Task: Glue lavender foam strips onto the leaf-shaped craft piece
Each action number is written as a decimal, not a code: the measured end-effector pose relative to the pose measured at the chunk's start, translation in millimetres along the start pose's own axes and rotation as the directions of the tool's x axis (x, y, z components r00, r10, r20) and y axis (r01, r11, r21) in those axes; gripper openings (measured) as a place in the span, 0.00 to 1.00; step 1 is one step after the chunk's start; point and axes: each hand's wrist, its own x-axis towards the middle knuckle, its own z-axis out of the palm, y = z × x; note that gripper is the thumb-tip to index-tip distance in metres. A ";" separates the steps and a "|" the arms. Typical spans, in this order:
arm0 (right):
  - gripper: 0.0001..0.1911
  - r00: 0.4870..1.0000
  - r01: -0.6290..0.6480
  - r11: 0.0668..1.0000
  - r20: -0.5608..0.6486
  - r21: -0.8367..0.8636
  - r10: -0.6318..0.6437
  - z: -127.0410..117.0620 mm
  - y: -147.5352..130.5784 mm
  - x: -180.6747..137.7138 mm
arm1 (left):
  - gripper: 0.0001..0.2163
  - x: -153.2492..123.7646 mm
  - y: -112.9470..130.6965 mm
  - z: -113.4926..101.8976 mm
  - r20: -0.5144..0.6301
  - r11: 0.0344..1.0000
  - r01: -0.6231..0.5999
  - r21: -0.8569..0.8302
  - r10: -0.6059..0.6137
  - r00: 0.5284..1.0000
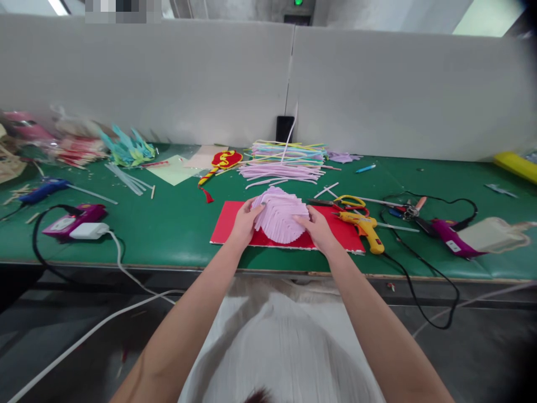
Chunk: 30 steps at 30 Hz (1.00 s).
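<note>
A lilac piece of pleated strips (280,217), shaped like a rounded shell or leaf, is held between my two hands above a red board (226,221). My left hand (246,219) grips its left edge, the thumb lying over the front. On the opposite edge my right hand (315,225) pinches it the same way, with the fingers partly hidden behind. Just right of my right hand, a yellow glue gun (364,226) rests partly on the board. Scissors with yellow and red handles (350,202) lie behind the glue gun.
Behind the board lies a pile of lilac and coloured strips (285,162), with a phone (285,127) against the grey partition. A red and yellow tasselled ornament (226,160) lies left. Purple power sockets (75,221), a blue glue gun (44,190) and cables occupy the sides.
</note>
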 end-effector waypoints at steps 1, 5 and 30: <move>0.20 1.000 0.005 1.000 0.027 -0.024 -0.004 0.2 -0.5 -1.1 | 0.21 -0.1 -0.3 -0.3 0.004 1.000 0.007 -0.006 -0.007 1.000; 0.22 0.990 -0.009 0.989 0.136 -0.150 0.030 2.4 -7.1 -5.6 | 0.20 -0.2 -3.4 -3.0 0.022 0.999 0.032 0.019 -0.033 0.999; 0.17 0.984 0.025 0.967 -0.163 -0.252 -0.068 3.9 -11.2 -5.3 | 0.18 -1.3 -10.7 -11.5 0.230 0.925 -0.082 0.372 -0.006 0.973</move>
